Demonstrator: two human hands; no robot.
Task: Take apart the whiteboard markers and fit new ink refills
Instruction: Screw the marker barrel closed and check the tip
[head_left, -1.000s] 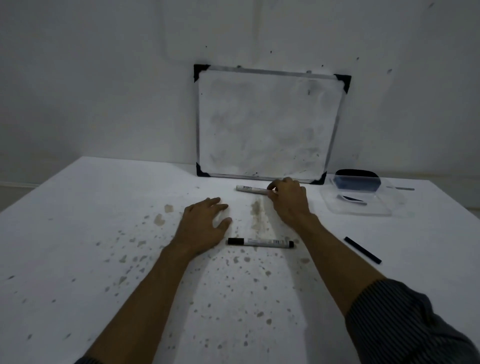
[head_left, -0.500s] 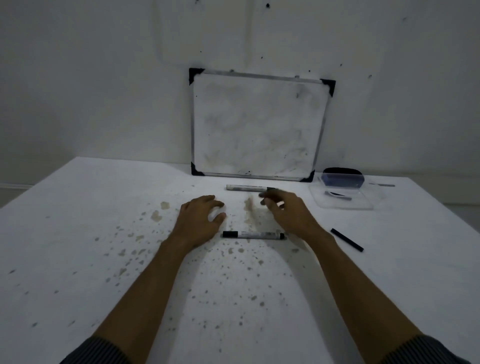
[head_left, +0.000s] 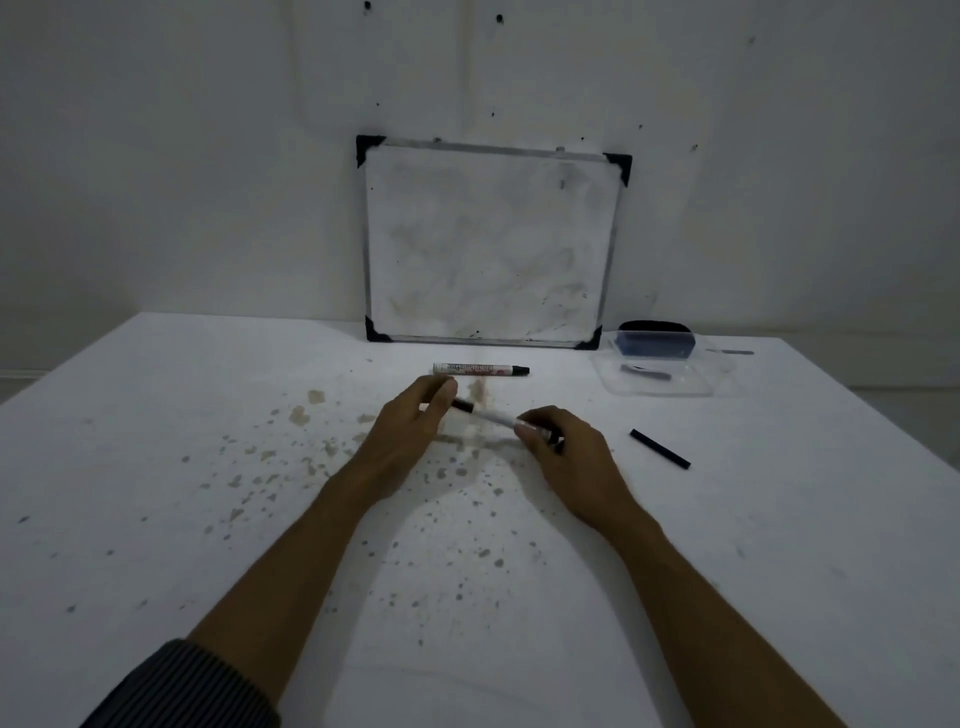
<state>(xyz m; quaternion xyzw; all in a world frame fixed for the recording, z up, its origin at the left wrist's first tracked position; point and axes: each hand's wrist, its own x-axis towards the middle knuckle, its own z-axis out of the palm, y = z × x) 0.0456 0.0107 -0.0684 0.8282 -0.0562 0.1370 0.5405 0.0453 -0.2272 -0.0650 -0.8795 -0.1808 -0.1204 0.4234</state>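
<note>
A white whiteboard marker (head_left: 493, 417) with black ends is lifted just above the stained white table (head_left: 156, 467), held between both hands. My left hand (head_left: 410, 431) pinches its left black end and my right hand (head_left: 563, 452) grips its right end. A second marker (head_left: 480, 369) with a black tip lies flat on the table behind the hands, below the whiteboard. A thin black ink refill stick (head_left: 660, 448) lies on the table to the right of my right hand.
A small smudged whiteboard (head_left: 488, 244) leans against the wall at the table's back edge. A clear plastic tray (head_left: 657, 387) holding a dark piece sits at the back right, with a dark blue eraser (head_left: 655, 340) behind it.
My right hand came back from the far marker, and both hands have picked up the near marker, which lay on the table before. The camera view has tilted slightly.
</note>
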